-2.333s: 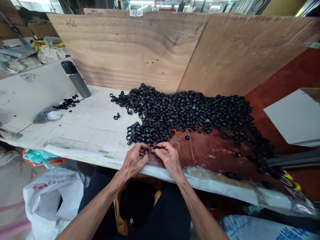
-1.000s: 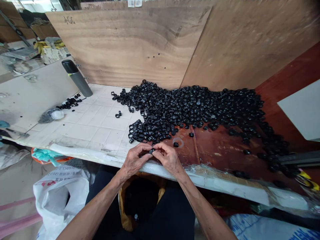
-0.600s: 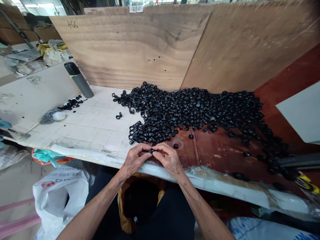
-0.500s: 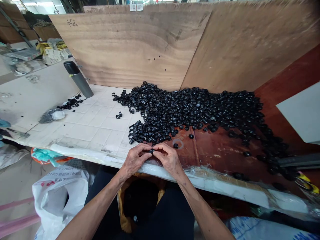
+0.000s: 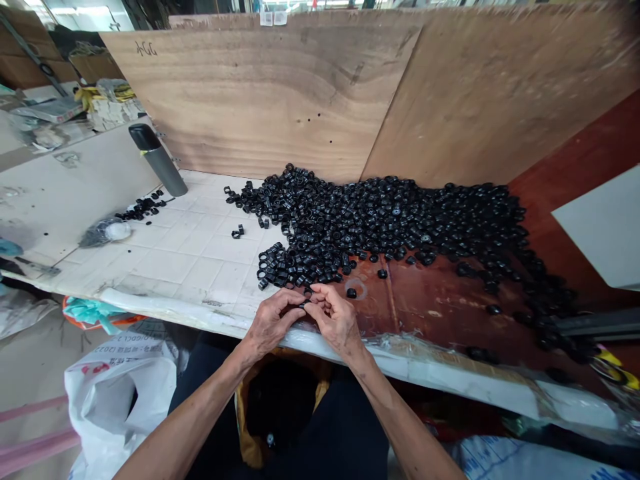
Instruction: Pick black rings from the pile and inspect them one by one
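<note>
A big heap of small black plastic rings point(image 5: 380, 223) is spread over the bench from the middle to the right. My left hand point(image 5: 273, 321) and my right hand point(image 5: 336, 319) meet at the bench's front edge, fingertips pinched together on one small black ring point(image 5: 303, 302). A loose ring point(image 5: 351, 293) lies just right of my right hand. A small cluster of rings point(image 5: 274, 265) sits directly behind my hands.
Plywood boards point(image 5: 280, 93) wall the back of the bench. A grey flask with a black cap point(image 5: 158, 160) leans at the left, near a small pile of black parts point(image 5: 141, 205) and a plastic bag point(image 5: 103, 231). A white sack point(image 5: 115, 393) stands on the floor at my left.
Both hands stay together at the bench edge, working the small ring between the fingertips; they have barely shifted. A single loose ring now lies beside my right hand.
</note>
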{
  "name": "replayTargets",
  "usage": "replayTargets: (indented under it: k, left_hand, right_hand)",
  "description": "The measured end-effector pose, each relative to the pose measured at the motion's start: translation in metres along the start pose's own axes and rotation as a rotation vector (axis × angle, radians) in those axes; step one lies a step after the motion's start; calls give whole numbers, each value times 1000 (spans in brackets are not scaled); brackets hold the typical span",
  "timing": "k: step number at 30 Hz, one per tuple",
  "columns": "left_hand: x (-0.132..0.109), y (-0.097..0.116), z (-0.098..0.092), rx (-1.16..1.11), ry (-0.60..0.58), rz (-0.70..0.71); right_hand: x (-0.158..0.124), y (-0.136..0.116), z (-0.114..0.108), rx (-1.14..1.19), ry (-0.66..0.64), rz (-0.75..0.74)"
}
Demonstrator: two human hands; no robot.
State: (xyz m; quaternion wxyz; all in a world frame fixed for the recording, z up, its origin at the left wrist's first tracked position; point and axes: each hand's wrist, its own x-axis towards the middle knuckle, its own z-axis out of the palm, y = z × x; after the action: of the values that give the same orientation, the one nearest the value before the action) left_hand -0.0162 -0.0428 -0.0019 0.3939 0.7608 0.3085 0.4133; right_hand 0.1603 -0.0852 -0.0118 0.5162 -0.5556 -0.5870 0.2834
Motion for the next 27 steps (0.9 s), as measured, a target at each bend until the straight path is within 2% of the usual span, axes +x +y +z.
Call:
replayTargets:
  k: [3, 8, 14, 16, 19, 24, 27]
  left_hand:
    - [-1, 0, 1, 32, 3, 25]
    - [0, -4, 1, 12, 21, -70]
    - [-3, -9, 2, -30, 52, -87]
    - [-4, -10, 2, -26, 67, -68]
    - [-4, -10, 2, -12, 82, -21]
    - [-2, -5, 2, 9, 80, 4]
    - [-2, -2, 3, 10, 79, -14]
  right_hand:
    - [-1, 1, 1, -11, -18, 6]
    - [2, -3, 0, 100, -15, 63]
    - [5, -11, -4, 185, -145, 284]
    - [5, -11, -5, 190, -156, 299]
    - [5, -8, -5, 211, -149, 233]
    - [6, -4, -6, 161, -90, 23]
    - [5, -4, -7, 169, -78, -14]
